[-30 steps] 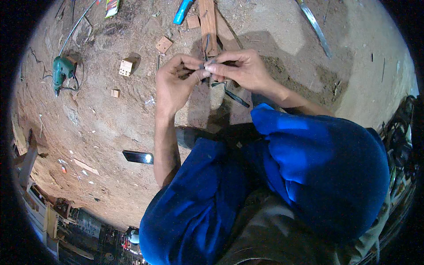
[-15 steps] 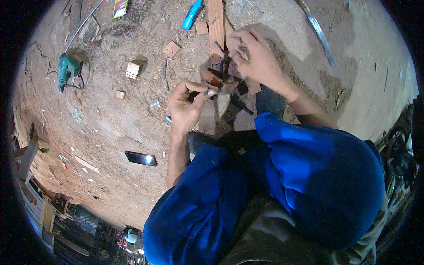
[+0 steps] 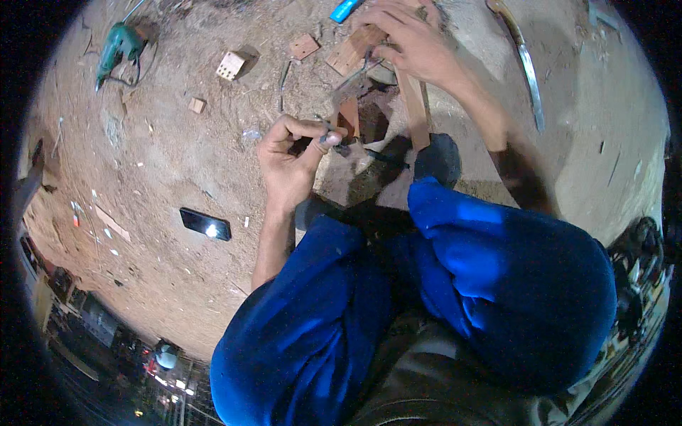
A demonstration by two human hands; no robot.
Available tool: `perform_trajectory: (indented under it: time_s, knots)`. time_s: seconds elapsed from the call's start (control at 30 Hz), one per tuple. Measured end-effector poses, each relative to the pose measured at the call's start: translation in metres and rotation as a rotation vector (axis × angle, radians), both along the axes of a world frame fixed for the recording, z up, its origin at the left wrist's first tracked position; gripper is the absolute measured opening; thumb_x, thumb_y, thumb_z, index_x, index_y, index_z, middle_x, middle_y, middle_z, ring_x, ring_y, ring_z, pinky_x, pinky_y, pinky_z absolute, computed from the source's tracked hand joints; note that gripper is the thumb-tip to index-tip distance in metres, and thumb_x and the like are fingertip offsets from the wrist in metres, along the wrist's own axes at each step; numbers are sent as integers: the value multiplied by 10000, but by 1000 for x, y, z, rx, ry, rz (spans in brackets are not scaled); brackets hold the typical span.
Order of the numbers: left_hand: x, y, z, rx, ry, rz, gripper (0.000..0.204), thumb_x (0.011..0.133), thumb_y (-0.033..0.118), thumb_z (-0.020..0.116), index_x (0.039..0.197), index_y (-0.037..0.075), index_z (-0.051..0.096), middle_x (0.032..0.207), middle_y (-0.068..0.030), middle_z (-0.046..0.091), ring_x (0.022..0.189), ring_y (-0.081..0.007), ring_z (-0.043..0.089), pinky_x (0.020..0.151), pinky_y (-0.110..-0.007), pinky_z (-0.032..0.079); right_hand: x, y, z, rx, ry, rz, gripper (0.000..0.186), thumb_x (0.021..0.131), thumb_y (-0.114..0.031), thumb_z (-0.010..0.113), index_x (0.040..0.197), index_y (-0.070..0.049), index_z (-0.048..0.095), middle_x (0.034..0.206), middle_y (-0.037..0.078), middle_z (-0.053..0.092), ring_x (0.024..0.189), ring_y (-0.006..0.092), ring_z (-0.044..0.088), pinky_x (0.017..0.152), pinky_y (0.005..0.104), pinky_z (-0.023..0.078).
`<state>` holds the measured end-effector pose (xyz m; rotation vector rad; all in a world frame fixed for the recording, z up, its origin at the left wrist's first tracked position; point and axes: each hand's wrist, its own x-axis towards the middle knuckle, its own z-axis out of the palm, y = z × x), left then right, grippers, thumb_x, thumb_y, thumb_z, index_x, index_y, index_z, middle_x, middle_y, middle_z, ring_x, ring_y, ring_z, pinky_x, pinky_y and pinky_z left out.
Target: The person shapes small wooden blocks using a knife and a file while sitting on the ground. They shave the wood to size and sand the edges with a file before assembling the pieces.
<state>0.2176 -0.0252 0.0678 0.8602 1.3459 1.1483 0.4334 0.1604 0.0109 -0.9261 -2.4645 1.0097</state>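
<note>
Head view: green drill (image 3: pixel 119 48) near upper-left corner of dirt floor (image 3: pixel 167 160); phone (image 3: pixel 204 224) toward its lower-left edge; left hand (image 3: pixel 290 155) pinching small dark piece (image 3: pixel 325 135), mid-floor; wooden board (image 3: pixel 346 58) near floor's upper edge; right hand (image 3: pixel 413 47) at board's upper end, fingers curved, can't tell if gripping; long-bladed knife (image 3: pixel 528 74) toward upper-right corner.

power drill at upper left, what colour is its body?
Dark green. The power drill shows best in the head view, the only view here.
</note>
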Motion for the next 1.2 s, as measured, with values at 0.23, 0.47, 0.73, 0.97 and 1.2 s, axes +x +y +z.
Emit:
perform_trajectory:
  time_s: [0.23,0.47,0.73,0.97,1.2]
  knots:
    - [-12,1,-4,-72,81,187,155,861,-7,786,895,26,639,910,-86,736,840,-103,678,752,-251,541,-20,-14,79,63,120,62,452,821,-117,747,1243,-44,605,1193,185,612,1144,380,589,983,440,482]
    - [-24,-1,4,-95,-3,161,212,867,36,790,1056,-20,712,913,-63,753,838,-107,678,752,-253,545,-19,-37,63,246,111,109,533,809,-126,749,1331,-188,665,1253,80,668,1157,287,606,1060,446,394]
    - [-25,-4,11,-118,111,133,187,903,83,768,1058,-19,752,930,-95,757,836,-120,690,768,-269,563,-16,-44,71,166,87,164,565,821,-117,732,1374,-184,632,1223,113,624,1144,321,589,1006,427,467]
    - [-24,-4,16,-82,42,121,218,957,122,715,1120,-21,743,938,-87,755,828,-120,686,775,-276,568,-13,-47,72,84,54,150,554,838,-149,748,1378,-188,628,1240,131,619,1132,338,599,1009,425,488]
    - [-31,-1,-8,-137,164,120,218,977,166,699,1093,-14,738,890,-50,718,842,-122,640,792,-276,517,-4,-52,22,96,-27,44,534,827,-126,765,1346,-126,641,1304,139,615,1192,345,590,1017,418,484]
